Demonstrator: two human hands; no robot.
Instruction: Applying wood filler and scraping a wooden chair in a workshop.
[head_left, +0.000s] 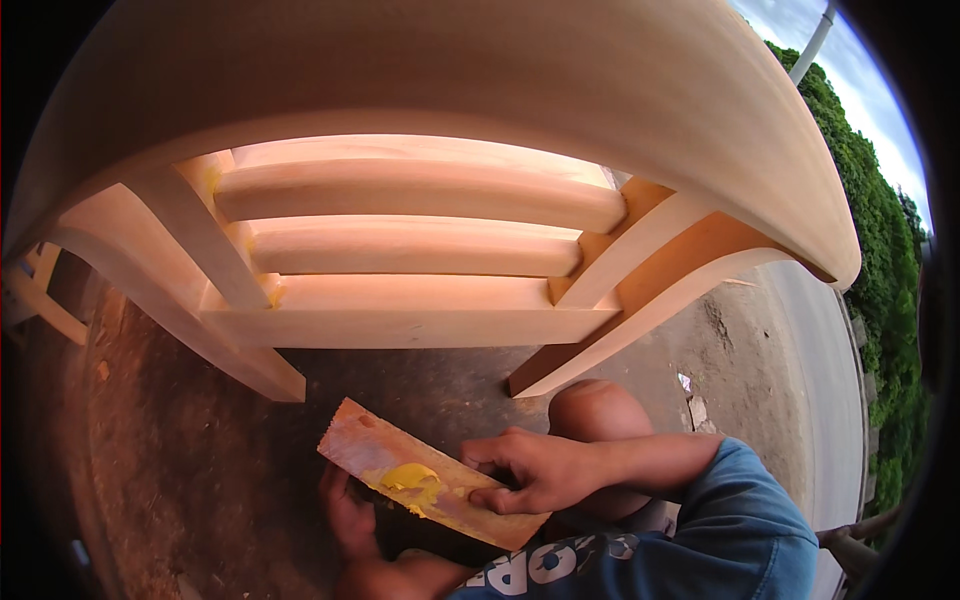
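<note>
A small rectangular wooden board slants across my lap, smeared with a lump of yellow putty. My left hand grips it from beneath at its left end, with the fingertips partly hidden. Over the board's right half is my right hand, thumb and fingers curled in at its surface; what they pinch, if anything, I cannot make out. Above and beyond both hands stands a bare wooden chair with curved slats. Yellowish filler shows at several of its slat joints.
The chair's legs come down just beyond the board. Part of another wooden piece stands at far left. Dark, stained ground surrounds me, with scraps of litter to the right. A paved road and green bushes lie farther right.
</note>
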